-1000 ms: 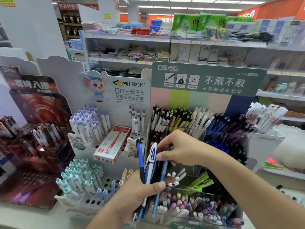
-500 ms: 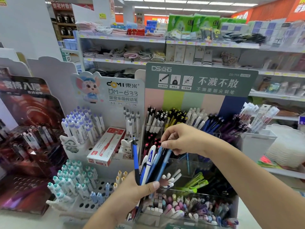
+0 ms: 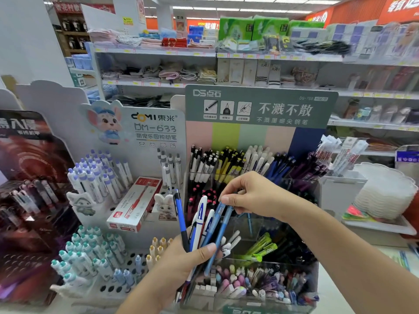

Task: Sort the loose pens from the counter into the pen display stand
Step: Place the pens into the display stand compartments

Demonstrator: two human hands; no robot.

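Beyond both hands rises the clear pen display stand (image 3: 249,223), tiered in compartments under a green header card; its upper rows hold black, yellow, white and dark blue pens, and its lowest tray, below the right wrist, is packed with pastel ones. To the left of the hands stands a white perforated stand (image 3: 108,223) with purple-capped and teal-capped pens and a red-and-white box (image 3: 135,203) lying on it.

The person's left hand (image 3: 181,261) forms the lower grip: its fingers and thumb are closed round a bunch of loose pens (image 3: 204,225), which fan upward from the fist, with a dark blue pen (image 3: 180,214) leaning out to the left. So the task's pens are in the hand, not on the table.

The right hand (image 3: 254,196) makes the upper grip, just above the bunch, its thumb and forefinger pinching the top of a light blue pen (image 3: 218,227) whose lower part is still held among the others.

The step in hand appears to be picking one pen out of the bunch. The next move likely calls for drawing it upward clear of its neighbours while the left grip holds the rest firm, then finding the matching compartment; which one suits it cannot be told from here.
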